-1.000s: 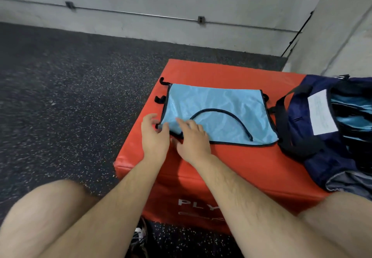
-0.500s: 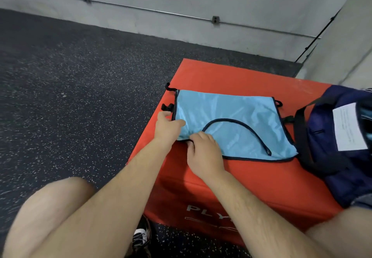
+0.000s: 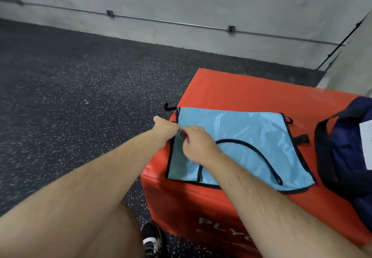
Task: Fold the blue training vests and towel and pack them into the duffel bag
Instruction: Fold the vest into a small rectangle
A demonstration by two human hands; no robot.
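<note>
A light blue training vest with black trim lies folded flat on the red plyo box. My left hand grips the vest's left edge near its far corner. My right hand sits just beside it on the cloth, fingers curled and pinching the same edge. The navy duffel bag stands at the right end of the box, its black strap toward the vest and a white label on top.
The box sits on dark speckled rubber flooring close to a grey concrete wall and a corner at the right. My knee and a black shoe are beside the box's front left corner.
Both hands slid from the vest's near left corner up along its left edge toward the far corner. The camera turned left, pushing the bag toward the right border.
</note>
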